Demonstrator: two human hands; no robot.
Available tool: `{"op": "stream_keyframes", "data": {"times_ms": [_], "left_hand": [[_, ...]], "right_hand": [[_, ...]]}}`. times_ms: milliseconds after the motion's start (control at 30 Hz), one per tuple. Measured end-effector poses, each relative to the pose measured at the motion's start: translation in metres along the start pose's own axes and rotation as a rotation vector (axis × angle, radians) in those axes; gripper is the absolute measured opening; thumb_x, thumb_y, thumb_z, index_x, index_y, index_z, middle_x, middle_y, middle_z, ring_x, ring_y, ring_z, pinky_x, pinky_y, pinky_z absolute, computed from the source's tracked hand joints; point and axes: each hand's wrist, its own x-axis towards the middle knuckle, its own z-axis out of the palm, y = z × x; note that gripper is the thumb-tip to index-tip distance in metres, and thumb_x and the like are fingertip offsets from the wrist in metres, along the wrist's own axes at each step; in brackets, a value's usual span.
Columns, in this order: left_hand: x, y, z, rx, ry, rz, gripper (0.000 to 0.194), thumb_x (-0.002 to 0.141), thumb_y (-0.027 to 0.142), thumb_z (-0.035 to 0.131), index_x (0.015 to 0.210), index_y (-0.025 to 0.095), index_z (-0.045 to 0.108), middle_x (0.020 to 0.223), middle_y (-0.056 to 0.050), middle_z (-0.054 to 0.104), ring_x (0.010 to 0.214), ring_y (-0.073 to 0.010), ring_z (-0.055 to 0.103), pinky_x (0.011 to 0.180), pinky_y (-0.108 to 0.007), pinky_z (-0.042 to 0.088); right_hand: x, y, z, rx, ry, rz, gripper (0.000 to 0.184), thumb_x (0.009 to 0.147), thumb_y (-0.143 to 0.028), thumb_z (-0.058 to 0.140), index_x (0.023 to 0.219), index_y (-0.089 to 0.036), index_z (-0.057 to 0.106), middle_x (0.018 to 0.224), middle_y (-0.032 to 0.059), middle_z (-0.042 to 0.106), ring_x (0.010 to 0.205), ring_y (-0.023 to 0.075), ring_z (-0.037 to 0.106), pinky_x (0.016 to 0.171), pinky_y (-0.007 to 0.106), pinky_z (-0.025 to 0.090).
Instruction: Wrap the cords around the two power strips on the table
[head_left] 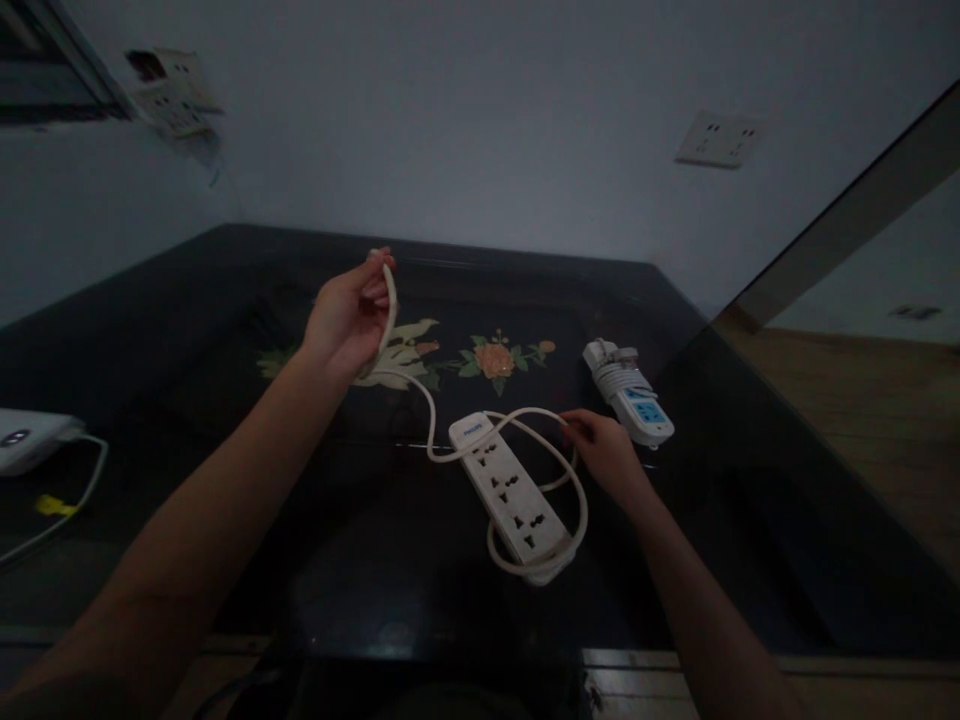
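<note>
A white power strip (510, 492) with several sockets lies slantwise on the dark glossy table, its cord (433, 425) looped loosely over and around it. Raised above the table at the left, my left hand (352, 315) is closed on the cord, which hangs from the fingertips past the palm. My right hand (604, 450) pinches the cord's loop just right of the strip. Beyond that hand rests a second power strip (626, 392), with a blue socket panel and its grey-white cord wound tightly around it.
On the table's left edge sits a white device (34, 440) with a cable and a yellow tag (54, 505). The table top (360, 540) carries a flower pattern. Wall sockets (718, 138) are at the back right, others (176, 95) at the back left.
</note>
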Motion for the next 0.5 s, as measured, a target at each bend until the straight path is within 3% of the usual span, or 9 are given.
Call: {"op": "stream_keyframes", "data": {"times_ms": [133,233,400,500], "left_hand": [[0.033,-0.002,-0.031,0.064,0.102,0.246,0.024,0.086,0.006,0.052,0.064,0.015,0.054,0.061,0.005,0.056,0.039,0.0007,0.039,0.039,-0.010,0.034],[0.055,-0.001,-0.056,0.026,0.325,0.281,0.025,0.086,0.006,0.052,0.062,0.016,0.051,0.061,0.004,0.057,0.046,-0.0012,0.048,0.047,-0.011,0.042],[0.081,0.013,-0.102,0.013,0.450,0.325,0.027,0.090,0.005,0.043,0.066,0.016,0.047,0.057,0.006,0.053,0.050,-0.0006,0.051,0.058,-0.012,0.046],[0.091,0.028,-0.134,0.057,0.485,0.325,0.028,0.092,0.006,0.038,0.066,0.016,0.045,0.052,0.007,0.048,0.048,-0.0007,0.048,0.055,-0.011,0.044]], "right_hand": [[0.002,0.005,0.002,-0.046,0.008,0.032,0.018,0.081,-0.023,0.051,0.090,-0.017,0.065,0.067,0.0027,0.067,0.061,0.0167,0.061,0.057,0.026,0.041],[0.004,0.009,0.002,-0.040,-0.012,0.070,0.016,0.082,-0.025,0.050,0.087,-0.018,0.063,0.066,0.0020,0.066,0.057,0.0154,0.060,0.054,0.025,0.040],[0.004,0.010,0.001,-0.010,-0.034,0.146,0.016,0.081,-0.024,0.049,0.093,-0.018,0.058,0.062,-0.0009,0.063,0.046,0.0123,0.056,0.048,0.023,0.039],[0.003,0.010,0.000,-0.013,-0.027,0.165,0.018,0.080,-0.021,0.049,0.096,-0.020,0.056,0.060,-0.0029,0.061,0.046,0.0120,0.056,0.047,0.022,0.038]]}}
